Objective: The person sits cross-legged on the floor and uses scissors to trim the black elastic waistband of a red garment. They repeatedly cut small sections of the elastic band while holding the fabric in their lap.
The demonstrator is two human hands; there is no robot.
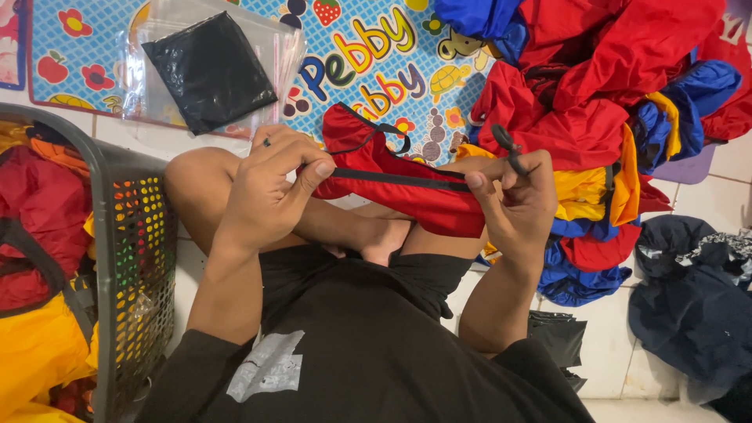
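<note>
Left hand: we raise it over our crossed legs, thumb and forefinger pinched together, a ring on one finger.
Right hand: we hold it level with the left, fingers curled, thumb pressed to forefinger.
Forearms: both bare, angled up and inward from our elbows.

The left hand and right hand pinch a folded red garment with black trim, stretched between them. Small scissors hang from the right hand. A grey basket stands left, with a pile of red, blue and yellow garments far right.

basket cut off at left edge, scissors mostly hidden in right hand
</note>
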